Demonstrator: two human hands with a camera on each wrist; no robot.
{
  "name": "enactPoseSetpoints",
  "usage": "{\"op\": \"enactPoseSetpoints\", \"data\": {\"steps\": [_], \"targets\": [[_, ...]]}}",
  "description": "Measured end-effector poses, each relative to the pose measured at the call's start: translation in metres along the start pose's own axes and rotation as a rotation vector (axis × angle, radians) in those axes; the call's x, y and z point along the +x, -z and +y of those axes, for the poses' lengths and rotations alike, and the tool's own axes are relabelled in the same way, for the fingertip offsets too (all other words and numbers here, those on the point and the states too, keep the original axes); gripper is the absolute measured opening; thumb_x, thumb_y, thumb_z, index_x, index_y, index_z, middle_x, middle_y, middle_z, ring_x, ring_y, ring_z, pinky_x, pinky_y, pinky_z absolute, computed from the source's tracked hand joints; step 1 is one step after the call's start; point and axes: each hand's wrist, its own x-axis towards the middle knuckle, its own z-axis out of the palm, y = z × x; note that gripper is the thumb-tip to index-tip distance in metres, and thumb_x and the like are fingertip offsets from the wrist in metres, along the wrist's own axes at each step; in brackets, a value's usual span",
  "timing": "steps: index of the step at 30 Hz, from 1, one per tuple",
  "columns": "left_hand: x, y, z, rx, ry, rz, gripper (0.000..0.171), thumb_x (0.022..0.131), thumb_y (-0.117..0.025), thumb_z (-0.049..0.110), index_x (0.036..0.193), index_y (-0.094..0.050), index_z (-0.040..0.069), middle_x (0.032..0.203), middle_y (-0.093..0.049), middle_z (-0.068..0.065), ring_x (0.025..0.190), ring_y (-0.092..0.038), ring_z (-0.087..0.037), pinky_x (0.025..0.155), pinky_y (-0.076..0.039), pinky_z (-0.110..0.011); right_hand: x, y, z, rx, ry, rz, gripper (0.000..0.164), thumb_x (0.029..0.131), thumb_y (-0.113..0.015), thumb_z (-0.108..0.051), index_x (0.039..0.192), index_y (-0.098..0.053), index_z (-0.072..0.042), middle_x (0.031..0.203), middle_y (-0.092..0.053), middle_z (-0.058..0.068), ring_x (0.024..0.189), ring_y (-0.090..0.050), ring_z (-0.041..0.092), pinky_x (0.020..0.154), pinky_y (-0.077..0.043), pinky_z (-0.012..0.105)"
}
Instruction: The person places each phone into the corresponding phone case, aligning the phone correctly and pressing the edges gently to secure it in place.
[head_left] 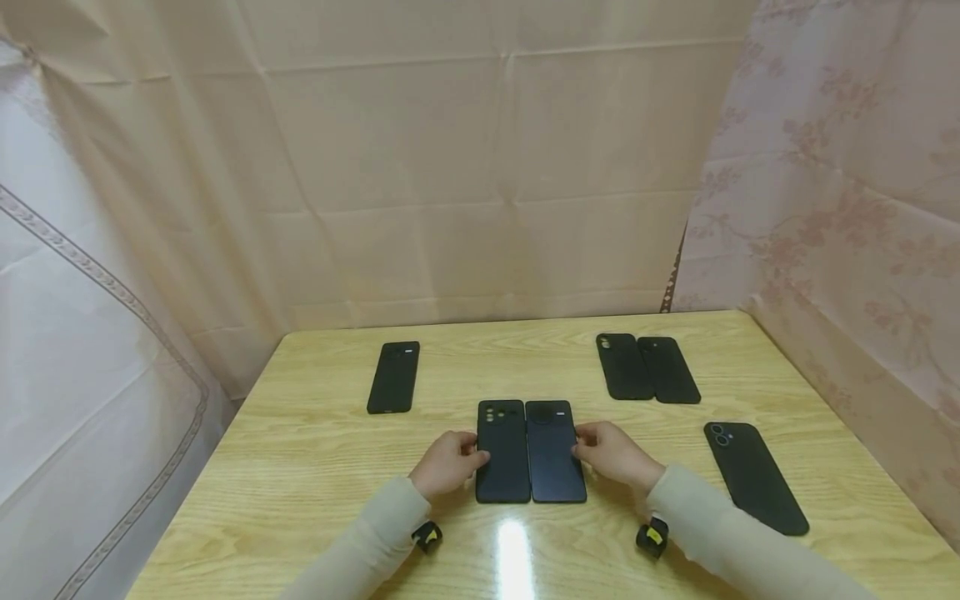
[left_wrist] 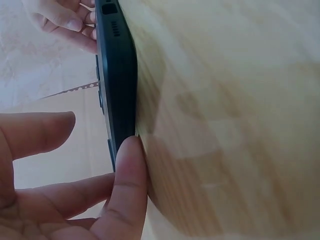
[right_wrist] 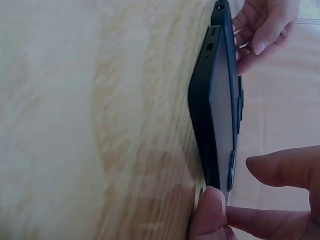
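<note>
At the wood-grained counter point(head_left: 300, 492), I press the fingertips of my left hand point(head_left: 447, 461) to the outer edge of a black phone point(head_left: 503, 467), its thumb raised clear in the left wrist view. Opposite, my right hand point(head_left: 617, 455) sets its fingertips to the outer edge of a blue-black phone point(head_left: 556, 467), thumb likewise lifted; neither hand is wrapped around its piece. The two lie flat side by side near the middle of the counter, camera ends away from me, inner edges all but meeting; whether they touch, or whether either is cased, I cannot tell.

Farther back on my left lies a single dark phone point(head_left: 393, 379). At back right, two more, a black piece with a camera patch point(head_left: 628, 372) and its close neighbour point(head_left: 670, 372), rest side by side. A dark phone with two round lenses point(head_left: 759, 479) sits partly behind my pale right sleeve point(head_left: 738, 533). Beige cloth point(head_left: 480, 167) hangs behind.
</note>
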Motion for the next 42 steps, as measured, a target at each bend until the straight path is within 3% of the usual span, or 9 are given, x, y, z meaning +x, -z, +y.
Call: {"op": "enactPoseSetpoints", "data": {"steps": [4,6,11,14,20,29,36,42], "targets": [[-0.0011,0.0000,0.0012,-0.004,0.020,-0.002,0.035,0.096,-0.060,0.017,0.118,-0.059,-0.011,0.081,-0.058,-0.005,0.060,-0.050,-0.013,0.059,-0.043,-0.028,0.0000,0.0000,-0.0005,0.022,-0.036,-0.007,0.047,0.096,-0.053,-0.004,0.136,-0.043,0.018,0.082,-0.056,0.005,0.061,-0.049,0.012,0.052,-0.040,0.023],[-0.0017,0.0001,0.0019,-0.002,0.027,0.006,0.048,0.096,-0.060,0.016,0.131,-0.051,-0.014,0.091,-0.063,-0.010,0.064,-0.053,-0.013,0.064,-0.047,-0.030,0.0005,0.0001,-0.0012,0.024,-0.073,0.002,0.047,0.096,-0.054,-0.005,0.136,-0.044,0.017,0.096,-0.062,0.010,0.073,-0.057,0.014,0.059,-0.048,0.026],[-0.0006,-0.0006,0.0021,0.039,0.012,0.043,0.047,0.094,-0.062,0.014,0.131,-0.052,-0.014,0.106,-0.066,-0.017,0.083,-0.059,-0.019,0.076,-0.052,-0.038,0.0010,0.0019,-0.0035,0.022,-0.136,0.003,0.049,0.097,-0.055,-0.009,0.138,-0.043,0.014,0.131,-0.057,0.026,0.108,-0.064,0.026,0.081,-0.057,0.036],[0.0002,-0.0010,0.0011,0.062,0.006,0.069,0.045,0.094,-0.062,0.014,0.129,-0.055,-0.012,0.110,-0.066,-0.018,0.094,-0.059,-0.023,0.083,-0.052,-0.043,0.0008,0.0028,-0.0049,0.031,-0.151,-0.009,0.047,0.098,-0.053,-0.010,0.138,-0.044,0.013,0.133,-0.057,0.028,0.109,-0.065,0.029,0.084,-0.057,0.039],[0.0010,-0.0003,-0.0006,0.066,-0.016,0.096,0.038,0.093,-0.064,0.012,0.124,-0.060,-0.009,0.107,-0.068,-0.016,0.101,-0.063,-0.027,0.084,-0.054,-0.044,-0.0005,0.0047,-0.0056,0.050,-0.155,-0.030,0.046,0.100,-0.049,-0.011,0.139,-0.043,0.012,0.133,-0.057,0.028,0.110,-0.065,0.032,0.091,-0.055,0.044],[0.0008,0.0002,-0.0013,0.039,-0.015,0.110,0.035,0.092,-0.064,0.010,0.121,-0.061,-0.009,0.106,-0.068,-0.017,0.099,-0.065,-0.028,0.082,-0.055,-0.042,-0.0012,0.0048,-0.0063,0.135,-0.098,-0.026,0.046,0.099,-0.049,-0.008,0.137,-0.042,0.016,0.137,-0.051,0.033,0.122,-0.058,0.040,0.094,-0.054,0.043],[0.0031,-0.0003,-0.0031,0.011,-0.005,0.138,0.034,0.091,-0.065,0.011,0.120,-0.061,-0.008,0.105,-0.068,-0.016,0.099,-0.065,-0.028,0.082,-0.055,-0.041,0.0022,0.0061,-0.0053,0.189,-0.129,-0.001,0.044,0.098,-0.048,-0.005,0.135,-0.042,0.018,0.133,-0.053,0.034,0.119,-0.060,0.038,0.091,-0.056,0.040],[0.0039,-0.0015,-0.0036,-0.087,0.028,0.151,0.034,0.089,-0.067,0.008,0.117,-0.058,-0.009,0.103,-0.068,-0.018,0.091,-0.066,-0.023,0.074,-0.056,-0.033,0.0049,0.0066,-0.0040,0.228,-0.135,0.009,0.047,0.099,-0.048,-0.004,0.137,-0.037,0.022,0.135,-0.049,0.038,0.123,-0.056,0.043,0.095,-0.054,0.042]]}}
